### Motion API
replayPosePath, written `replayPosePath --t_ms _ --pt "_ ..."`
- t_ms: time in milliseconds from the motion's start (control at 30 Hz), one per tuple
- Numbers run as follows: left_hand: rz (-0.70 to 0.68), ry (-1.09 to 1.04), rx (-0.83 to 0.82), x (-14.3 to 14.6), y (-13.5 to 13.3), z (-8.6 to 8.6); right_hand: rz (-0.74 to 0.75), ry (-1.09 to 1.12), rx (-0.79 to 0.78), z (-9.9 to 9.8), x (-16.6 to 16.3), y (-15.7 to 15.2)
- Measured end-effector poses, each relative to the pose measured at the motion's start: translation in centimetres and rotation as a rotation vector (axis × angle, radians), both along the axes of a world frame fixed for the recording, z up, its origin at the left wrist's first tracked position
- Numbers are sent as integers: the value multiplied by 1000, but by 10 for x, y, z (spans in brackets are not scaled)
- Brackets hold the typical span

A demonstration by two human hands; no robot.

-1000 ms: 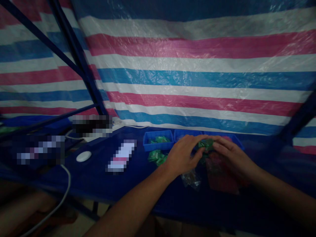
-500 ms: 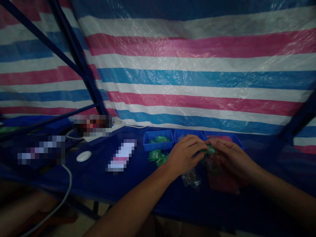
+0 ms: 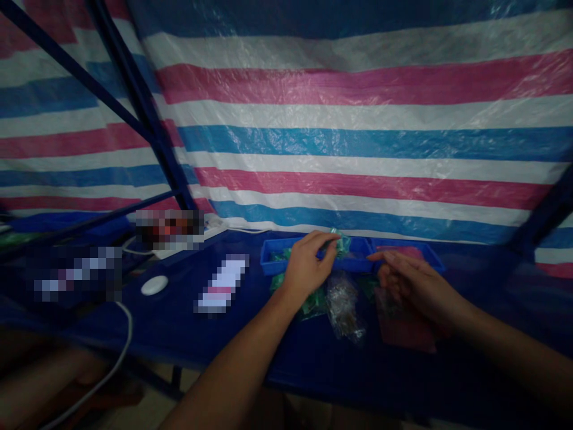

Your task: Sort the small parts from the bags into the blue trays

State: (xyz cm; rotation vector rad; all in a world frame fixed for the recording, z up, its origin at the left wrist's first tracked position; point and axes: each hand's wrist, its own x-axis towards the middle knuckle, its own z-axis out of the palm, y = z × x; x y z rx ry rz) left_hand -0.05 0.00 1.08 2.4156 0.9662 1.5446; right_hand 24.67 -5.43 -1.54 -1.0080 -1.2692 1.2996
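Note:
My left hand is raised over the row of small blue trays and pinches a small green packet between thumb and fingers. My right hand hovers to the right with its fingers loosely spread, nothing visible in them. Between the hands lie a crumpled clear plastic bag and a few green packets on the dark blue table. A reddish flat bag lies under my right hand.
A striped pink, white and blue tarp hangs behind the table. At the left sit a white round object, a white cable and several blurred items. Dark blue frame poles slant at the left.
My hands were together on a green packet. My left hand has lifted up and left with the packet toward the trays, and my right hand has let go and spread.

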Motion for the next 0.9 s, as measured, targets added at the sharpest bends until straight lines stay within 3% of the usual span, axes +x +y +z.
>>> replayPosePath --t_ms 167,367,533,700,800,900 --pt "265 154 -78 -18 17 -3 26 -7 -6 -1 1 0" --pt "521 446 -176 -28 18 -2 37 -10 1 -2 3 0" --pt "651 564 -245 -38 21 2 46 -18 3 -5 3 1" --pt "691 578 -240 -49 26 0 53 -102 24 -3 3 -2" --pt "667 493 -156 -47 25 -2 73 -333 167 3 1 -9" --pt "559 384 -41 -39 21 0 217 -628 506 7 -3 -16"
